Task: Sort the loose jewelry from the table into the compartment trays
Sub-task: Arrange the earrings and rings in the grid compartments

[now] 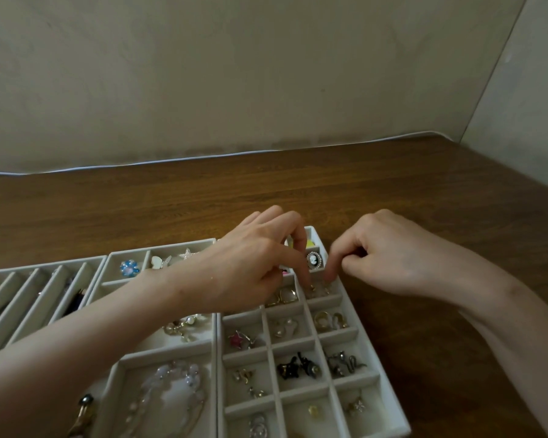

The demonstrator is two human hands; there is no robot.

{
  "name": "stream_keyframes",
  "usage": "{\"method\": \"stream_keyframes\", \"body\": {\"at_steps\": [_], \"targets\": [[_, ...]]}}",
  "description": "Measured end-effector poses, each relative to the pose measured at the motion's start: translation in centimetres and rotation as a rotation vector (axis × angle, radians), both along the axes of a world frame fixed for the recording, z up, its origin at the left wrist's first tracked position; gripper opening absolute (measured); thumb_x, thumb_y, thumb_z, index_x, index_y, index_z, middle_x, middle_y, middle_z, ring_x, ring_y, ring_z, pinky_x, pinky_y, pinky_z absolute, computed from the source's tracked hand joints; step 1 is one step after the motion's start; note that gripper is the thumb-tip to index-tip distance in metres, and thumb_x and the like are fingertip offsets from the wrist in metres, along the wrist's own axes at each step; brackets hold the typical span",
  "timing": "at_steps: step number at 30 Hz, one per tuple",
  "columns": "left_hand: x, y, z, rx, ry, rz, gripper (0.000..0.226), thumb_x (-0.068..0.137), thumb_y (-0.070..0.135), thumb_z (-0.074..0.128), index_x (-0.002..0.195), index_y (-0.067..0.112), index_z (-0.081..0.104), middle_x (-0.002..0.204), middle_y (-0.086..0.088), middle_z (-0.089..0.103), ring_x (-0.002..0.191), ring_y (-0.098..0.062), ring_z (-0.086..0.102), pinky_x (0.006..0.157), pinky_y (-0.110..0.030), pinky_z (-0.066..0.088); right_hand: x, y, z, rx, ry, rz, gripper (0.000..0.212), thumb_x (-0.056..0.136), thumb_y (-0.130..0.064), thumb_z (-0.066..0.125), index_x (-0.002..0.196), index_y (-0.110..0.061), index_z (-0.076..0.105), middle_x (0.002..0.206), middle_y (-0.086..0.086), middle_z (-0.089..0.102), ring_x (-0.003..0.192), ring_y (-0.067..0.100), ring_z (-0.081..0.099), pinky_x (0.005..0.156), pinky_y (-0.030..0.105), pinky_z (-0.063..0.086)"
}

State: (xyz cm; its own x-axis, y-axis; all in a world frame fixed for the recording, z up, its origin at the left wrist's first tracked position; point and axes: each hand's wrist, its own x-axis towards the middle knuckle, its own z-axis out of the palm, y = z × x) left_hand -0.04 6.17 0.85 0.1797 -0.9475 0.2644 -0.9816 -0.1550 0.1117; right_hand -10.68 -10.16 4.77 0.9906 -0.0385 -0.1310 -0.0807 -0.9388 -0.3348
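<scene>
A brown wooden table (424, 200) fills the lower half of the frame, running back to a pale wall. Pale trays lie on it side by side, edges touching: a slotted tray (45, 265) at lower left, a wide-compartment tray (171, 245) in the middle, and a grid tray (361, 330) at lower centre.

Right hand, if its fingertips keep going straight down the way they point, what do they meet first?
Most likely the small gold piece lying in the tray compartment just under the fingertips of the right hand, then that compartment's floor. Depth is unclear from this view; they may already touch it.
</scene>
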Motion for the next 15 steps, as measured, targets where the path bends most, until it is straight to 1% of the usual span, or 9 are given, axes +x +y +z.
{"method": "stream_keyframes", "body": {"at_steps": [3, 4, 5, 6, 7, 8, 11, 13, 15], "targets": [[-0.1, 0.1, 0.1, -0.006, 0.007, 0.001, 0.044, 0.073, 0.020, 0.032, 0.092, 0.033, 0.070, 0.097, 0.013, 0.043, 0.084, -0.001, 0.027, 0.075, -0.021, 0.033, 0.0, -0.1, -0.1, -0.002, 0.006, 0.019, 0.030, 0.094, -0.014, 0.050, 0.095, -0.033, 0.073, 0.063, -0.022, 0.041, 0.054, -0.028, 0.040, 0.052, 0.015, 0.030], [-0.1, 0.1, 0.2, -0.019, 0.020, 0.005, 0.043, 0.073, 0.019, 0.034, 0.093, 0.032, 0.070, 0.098, 0.011, 0.044, 0.084, -0.002, 0.029, 0.075, -0.022, 0.035, 0.0, -0.2, 0.0, 0.023, 0.008, 0.030, 0.029, 0.094, -0.015, 0.051, 0.095, -0.035, 0.072, 0.066, -0.021, 0.046, 0.058, -0.024, 0.045, 0.053, 0.015, 0.033], [-0.1, 0.1, 0.3, -0.033, 0.041, 0.010, 0.042, 0.074, 0.018, 0.035, 0.093, 0.031, 0.070, 0.098, 0.010, 0.045, 0.085, -0.004, 0.032, 0.074, -0.024, 0.037, -0.1, -0.5, 0.2, 0.063, 0.010, 0.044, 0.027, 0.093, -0.015, 0.054, 0.095, -0.036, 0.071, 0.070, -0.018, 0.053, 0.063, -0.015, 0.051, 0.055, 0.017, 0.038], [-0.2, 0.1, 0.5, -0.045, 0.066, 0.012, 0.041, 0.074, 0.018, 0.036, 0.093, 0.030, 0.070, 0.098, 0.009, 0.045, 0.086, -0.005, 0.035, 0.074, -0.025, 0.038, -0.3, -0.8, 0.3, 0.106, 0.021, 0.059, 0.025, 0.091, -0.016, 0.057, 0.093, -0.037, 0.071, 0.073, -0.014, 0.058, 0.066, -0.005, 0.055, 0.058, 0.019, 0.042], [-0.3, 0.1, 0.6, -0.052, 0.090, 0.013, 0.039, 0.074, 0.017, 0.037, 0.093, 0.029, 0.069, 0.098, 0.009, 0.045, 0.087, -0.006, 0.037, 0.074, -0.025, 0.038, -0.4, -1.1, 0.5, 0.145, 0.048, 0.077, 0.022, 0.089, -0.019, 0.061, 0.091, -0.038, 0.071, 0.074, -0.011, 0.061, 0.067, 0.001, 0.055, 0.060, 0.021, 0.043], [-0.4, 0.1, 0.7, -0.050, 0.114, 0.014, 0.037, 0.074, 0.016, 0.038, 0.091, 0.028, 0.069, 0.097, 0.009, 0.046, 0.088, -0.006, 0.038, 0.075, -0.024, 0.038, -0.5, -1.3, 0.7, 0.173, 0.086, 0.098, 0.018, 0.087, -0.021, 0.064, 0.088, -0.038, 0.071, 0.074, -0.013, 0.061, 0.067, 0.002, 0.054, 0.060, 0.021, 0.043], [-0.6, 0.2, 0.7, -0.011, 0.160, 0.002, 0.031, 0.077, 0.013, 0.045, 0.087, 0.031, 0.069, 0.096, 0.010, 0.046, 0.088, -0.005, 0.039, 0.076, -0.021, 0.035, -0.7, -1.3, 0.6, 0.181, 0.173, 0.140, 0.011, 0.082, -0.026, 0.069, 0.083, -0.037, 0.070, 0.071, -0.028, 0.058, 0.068, -0.004, 0.054, 0.062, 0.021, 0.043], [-0.9, 0.3, 0.9, 0.028, 0.183, -0.032, 0.031, 0.078, 0.018, 0.045, 0.087, 0.034, 0.070, 0.097, 0.013, 0.045, 0.089, -0.004, 0.039, 0.078, -0.017, 0.032, -0.6, -1.1, 0.5, 0.169, 0.188, 0.130, 0.010, 0.081, -0.027, 0.071, 0.080, -0.036, 0.070, 0.073, -0.027, 0.060, 0.073, -0.004, 0.056, 0.067, 0.024, 0.047], [-1.4, 0.5, 1.1, 0.076, 0.201, -0.071, 0.032, 0.076, 0.021, 0.045, 0.089, 0.036, 0.070, 0.097, 0.015, 0.042, 0.090, 0.000, 0.037, 0.079, -0.013, 0.029, -0.6, -0.7, 0.6, 0.155, 0.207, 0.121, 0.012, 0.080, -0.026, 0.071, 0.077, -0.037, 0.069, 0.080, -0.022, 0.063, 0.081, -0.005, 0.056, 0.075, 0.024, 0.047]]}}
